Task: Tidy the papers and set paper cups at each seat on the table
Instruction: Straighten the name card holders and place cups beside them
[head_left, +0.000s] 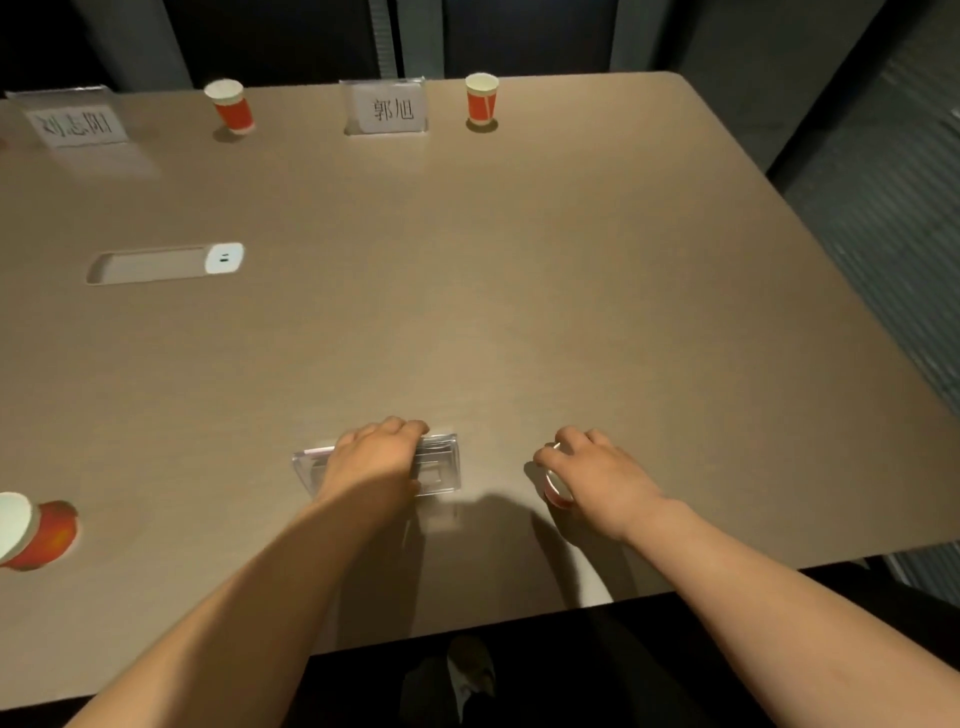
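Note:
On the brown table (467, 291), my left hand (376, 457) grips the top of a clear acrylic name stand (439, 467) near the front edge. To its right, my right hand (597, 478) closes over a red and white paper cup (557, 493), which it mostly hides. Two more red paper cups stand upright along the far edge, one (231, 109) at the left and one (481, 101) at the right. Another red cup (36, 530) sits at the near left edge of the view.
A name stand with printed characters (387, 109) stands at the far edge between the two cups, and a second, blurred one (75, 122) at the far left. A cable slot with a white socket (166, 262) is set into the table's left middle. The table's right edge runs diagonally.

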